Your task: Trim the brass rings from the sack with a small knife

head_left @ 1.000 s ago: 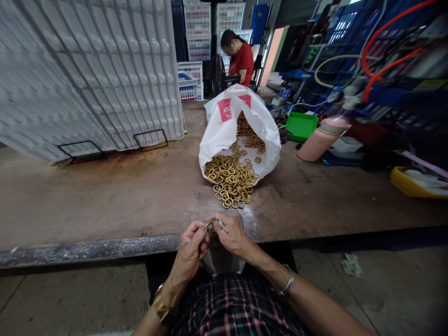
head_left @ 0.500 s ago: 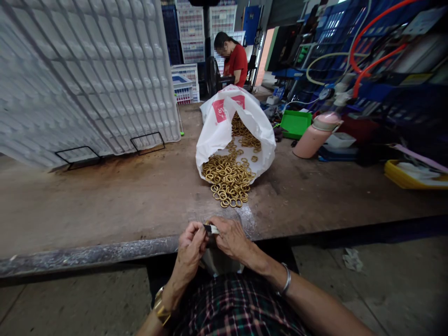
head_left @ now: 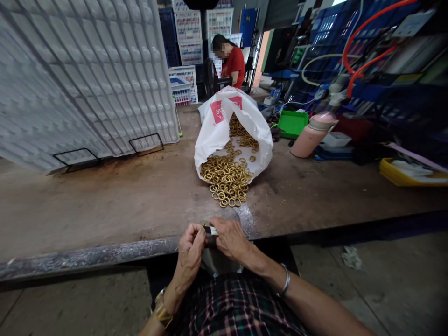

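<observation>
Over the table's near edge, my left hand is closed, thumb and forefinger pinched together. My right hand is closed beside it, fingers curled in toward the left fingertips. A small black-and-white piece shows between the two hands; whether it is held or wrapped on a finger I cannot tell. A speck of brass colour is at the fingertips, too small to name. Just beyond my hands, many brass-coloured rings spill from the mouth of a white plastic bag lying on its side.
Stacked white moulded trays stand at the left of the table, near black wire brackets. To the right are a pink bottle, a green tray and a yellow tray. A person in red sits beyond.
The view has shifted slightly. My right fingers have eased a little around the black-and-white piece, and both hands stay close together at the same spot.
</observation>
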The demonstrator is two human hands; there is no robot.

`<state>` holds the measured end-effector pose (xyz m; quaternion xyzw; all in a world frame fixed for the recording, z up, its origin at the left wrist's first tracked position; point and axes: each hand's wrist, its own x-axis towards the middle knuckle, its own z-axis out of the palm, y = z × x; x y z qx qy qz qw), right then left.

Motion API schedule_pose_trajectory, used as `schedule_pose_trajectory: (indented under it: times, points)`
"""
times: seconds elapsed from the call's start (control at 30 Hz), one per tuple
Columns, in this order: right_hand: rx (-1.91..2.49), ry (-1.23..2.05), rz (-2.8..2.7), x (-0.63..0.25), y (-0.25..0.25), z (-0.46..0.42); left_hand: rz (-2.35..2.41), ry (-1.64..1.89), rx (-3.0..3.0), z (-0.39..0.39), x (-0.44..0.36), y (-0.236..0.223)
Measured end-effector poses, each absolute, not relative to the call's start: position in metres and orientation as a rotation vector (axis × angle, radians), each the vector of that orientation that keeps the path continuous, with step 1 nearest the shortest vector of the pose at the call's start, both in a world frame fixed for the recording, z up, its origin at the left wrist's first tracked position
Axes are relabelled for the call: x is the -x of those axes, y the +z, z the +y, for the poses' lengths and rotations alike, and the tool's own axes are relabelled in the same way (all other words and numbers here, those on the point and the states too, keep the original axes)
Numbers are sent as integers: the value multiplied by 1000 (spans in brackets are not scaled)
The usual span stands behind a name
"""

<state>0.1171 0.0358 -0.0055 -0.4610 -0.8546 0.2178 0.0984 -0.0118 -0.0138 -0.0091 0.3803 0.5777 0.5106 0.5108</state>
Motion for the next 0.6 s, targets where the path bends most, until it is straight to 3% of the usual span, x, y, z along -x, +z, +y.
schedule_pose_trajectory:
  times: [0.27, 0.6]
  points:
    - [1483, 572, -2590, -126, -15, 53, 1243, 1156, -927, -27, 5, 7]
    - [1775, 350, -2220, -140, -6, 93, 1006, 1201, -524, -15, 5, 4]
